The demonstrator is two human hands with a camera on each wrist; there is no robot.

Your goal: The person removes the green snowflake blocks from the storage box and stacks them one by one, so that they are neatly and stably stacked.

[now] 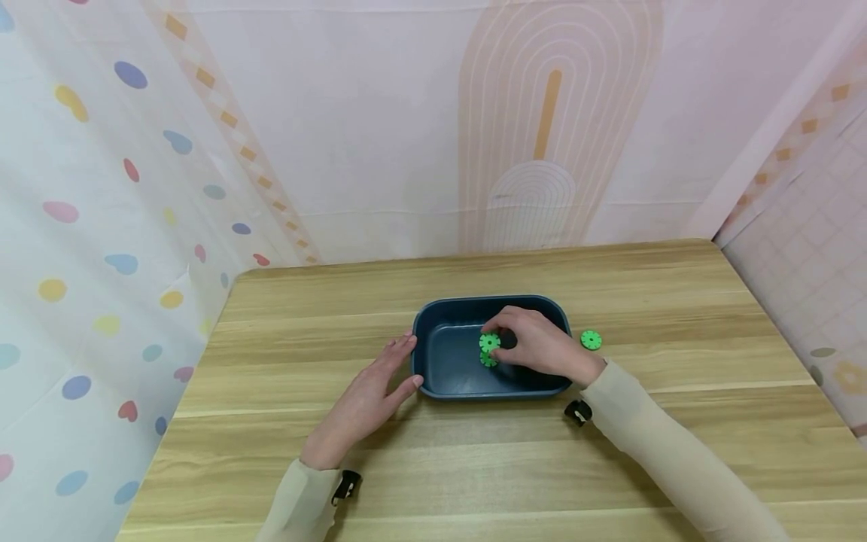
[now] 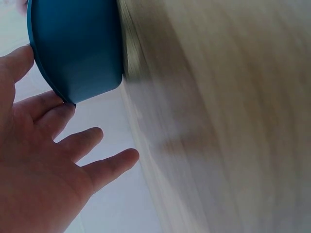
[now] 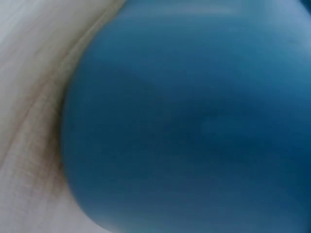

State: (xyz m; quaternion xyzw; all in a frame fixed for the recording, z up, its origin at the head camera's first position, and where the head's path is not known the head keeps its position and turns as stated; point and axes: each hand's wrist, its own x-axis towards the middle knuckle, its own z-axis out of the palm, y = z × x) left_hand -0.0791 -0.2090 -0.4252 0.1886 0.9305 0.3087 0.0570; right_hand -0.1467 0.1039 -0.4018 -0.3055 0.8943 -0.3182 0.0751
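A dark blue rectangular tub (image 1: 447, 361) stands on the wooden table. Reaching over its right end, my right hand (image 1: 538, 345) pinches a green notched disc (image 1: 490, 342) between thumb and fingers inside the tub. Just below that one, a second green disc (image 1: 488, 360) shows, partly covered by it. My left hand (image 1: 366, 395) touches the tub's left rim with extended fingers and thumb. The left wrist view shows those fingertips at the rim of the tub (image 2: 80, 48), with the other fingers spread. In the right wrist view, the tub's outer wall (image 3: 184, 121) hides the right hand.
Another green disc (image 1: 591, 340) lies on the table (image 1: 474, 467) to the right of the tub, close to the right forearm. A patterned curtain (image 1: 379, 135) hangs behind the table. Black straps (image 1: 347, 485) are at the wrists.
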